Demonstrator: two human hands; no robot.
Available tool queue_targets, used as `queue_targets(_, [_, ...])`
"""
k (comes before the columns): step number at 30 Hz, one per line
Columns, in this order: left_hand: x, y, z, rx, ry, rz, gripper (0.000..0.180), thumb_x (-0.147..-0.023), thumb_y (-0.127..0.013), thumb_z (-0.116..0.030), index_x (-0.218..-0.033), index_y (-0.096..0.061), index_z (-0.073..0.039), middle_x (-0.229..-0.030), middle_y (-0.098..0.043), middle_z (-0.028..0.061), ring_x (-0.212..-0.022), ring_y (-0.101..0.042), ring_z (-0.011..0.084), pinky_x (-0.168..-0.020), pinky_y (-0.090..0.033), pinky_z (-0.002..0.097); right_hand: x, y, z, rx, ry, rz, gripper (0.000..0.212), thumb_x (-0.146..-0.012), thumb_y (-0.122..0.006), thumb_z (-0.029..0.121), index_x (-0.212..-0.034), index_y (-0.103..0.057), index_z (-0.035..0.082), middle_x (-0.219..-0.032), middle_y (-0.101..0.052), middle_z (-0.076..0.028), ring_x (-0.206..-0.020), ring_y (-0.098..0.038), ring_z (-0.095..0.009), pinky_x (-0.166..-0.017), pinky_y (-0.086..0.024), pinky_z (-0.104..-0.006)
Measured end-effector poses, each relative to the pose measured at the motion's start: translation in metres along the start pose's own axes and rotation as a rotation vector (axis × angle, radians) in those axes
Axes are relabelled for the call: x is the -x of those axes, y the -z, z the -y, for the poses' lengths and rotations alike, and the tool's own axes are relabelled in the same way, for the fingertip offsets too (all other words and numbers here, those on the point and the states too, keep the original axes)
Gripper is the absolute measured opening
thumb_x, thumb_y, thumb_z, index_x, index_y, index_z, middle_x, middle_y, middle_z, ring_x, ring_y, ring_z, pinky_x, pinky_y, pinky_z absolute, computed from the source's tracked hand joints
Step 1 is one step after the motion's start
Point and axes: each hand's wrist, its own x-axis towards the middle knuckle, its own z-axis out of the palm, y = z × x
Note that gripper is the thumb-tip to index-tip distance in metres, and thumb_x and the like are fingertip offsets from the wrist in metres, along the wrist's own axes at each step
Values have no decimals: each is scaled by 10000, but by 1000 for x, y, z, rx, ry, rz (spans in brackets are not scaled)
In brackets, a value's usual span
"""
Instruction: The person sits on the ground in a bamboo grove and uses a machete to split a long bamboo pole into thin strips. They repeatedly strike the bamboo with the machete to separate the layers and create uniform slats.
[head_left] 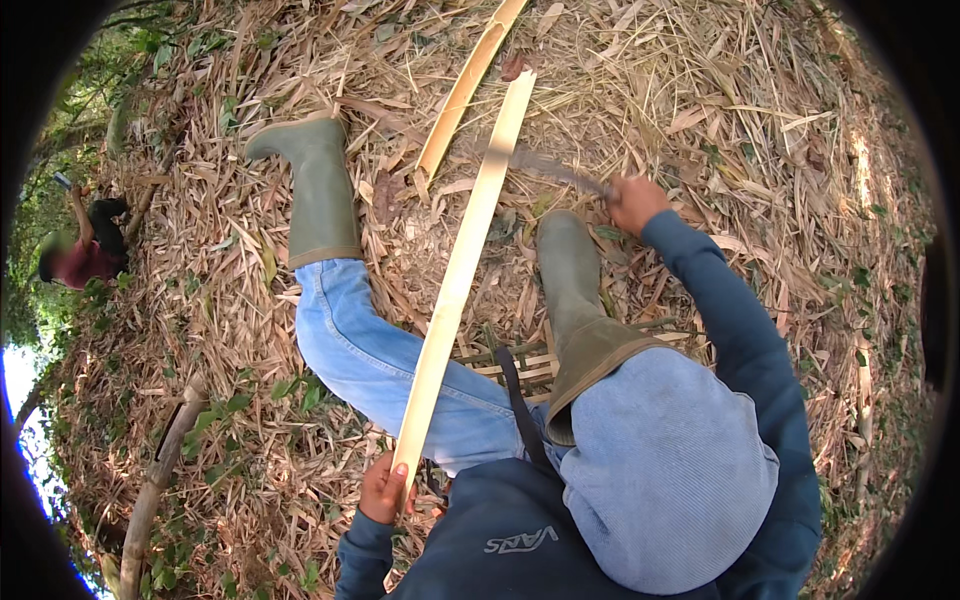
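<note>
My left hand [381,488] is closed round the near end of a long, pale split bamboo strip [455,290]. The strip slants away across my left thigh, its far end over the leaf litter between my boots and beyond. In my right hand [637,203] is the handle of a long-bladed knife [560,172]. Its blade points left toward the strip's far part and is smeared by motion; whether it touches the strip I cannot tell. Just left of the strip's far end, another split bamboo piece [465,85] lies on the ground with its hollow side showing.
Dry bamboo leaves [780,130] cover the ground. My green rubber boots [322,190] stretch out ahead, and a slatted bamboo piece [535,365] shows between my legs. A cut pole [160,490] lies at lower left. Another person [90,250] is at far left among greenery.
</note>
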Motion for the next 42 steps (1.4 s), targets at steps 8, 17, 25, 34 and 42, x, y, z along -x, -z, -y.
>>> queue_targets(8, [-28,-2,5,301,68,184,272,-1001,-439,-268,-936,-499,-11,-533,-482,53,-353,-414,134,-346,-365,247,34,16,28,-246,29,-137,235,-785,-642,271,-895,-604,67,-768,-668,-183,-753,-660,-379,-707,-524,-501])
queue_targets(17, [-55,-41,-8,628,138,422,133,-985,-394,-124,-920,-457,-27,-532,-430,33,-349,-390,129,-359,-354,246,47,3,27,-65,112,-137,263,-750,-671,317,-912,-607,120,-703,-659,-143,-652,-669,-331,-599,-531,-479])
queue_targets(25, [-44,-21,21,832,191,518,126,-982,-384,-103,-919,-441,-11,-550,-444,52,-377,-428,146,-365,-364,257,30,38,25,72,252,94,212,-808,-616,276,-930,-642,105,-749,-665,-202,-747,-671,-378,-696,-542,-498])
queue_targets(34, [-28,-7,28,683,221,348,101,-924,-425,-78,-843,-442,-19,-502,-418,32,-326,-366,127,-368,-349,239,10,53,29,174,312,219,268,-822,-610,263,-1017,-667,89,-856,-691,-187,-805,-670,-381,-782,-539,-472])
queue_targets(42, [-42,-37,-6,-192,-131,-58,381,-1037,-375,-337,-845,-520,-43,-506,-455,10,-366,-405,90,-375,-349,238,2,67,-16,-105,-121,-175,302,-830,-618,277,-1035,-619,56,-822,-671,-217,-768,-655,-398,-703,-514,-501])
